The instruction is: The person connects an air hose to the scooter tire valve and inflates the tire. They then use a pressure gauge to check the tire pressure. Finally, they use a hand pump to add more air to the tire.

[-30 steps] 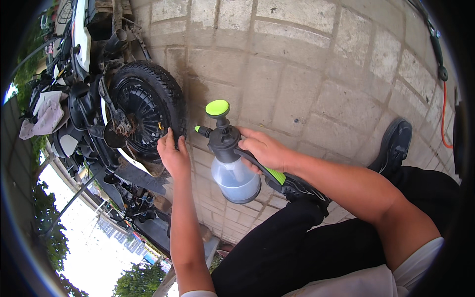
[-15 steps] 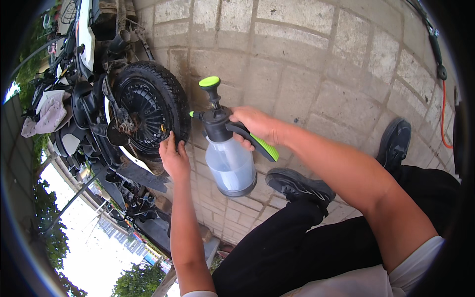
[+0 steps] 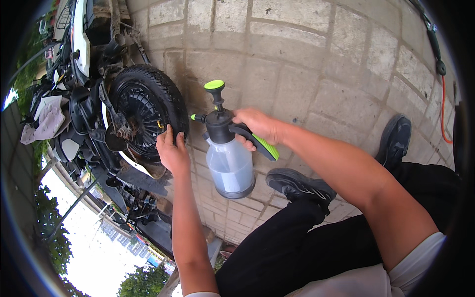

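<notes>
Head view: right hand clamped on spray bottle; left hand flat against tyre.

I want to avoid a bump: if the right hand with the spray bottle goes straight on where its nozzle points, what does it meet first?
Probably the tyre of the scooter wheel: the nozzle of the pressure sprayer in the right hand points at it, though depth is unclear.

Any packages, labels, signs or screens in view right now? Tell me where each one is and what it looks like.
None that I can make out: no labels, signs or screens show.
The only container is the pump spray bottle in the right hand, beside the scooter wheel that the left hand touches: translucent grey tank, black head, green knob and trigger, no visible label.
</notes>
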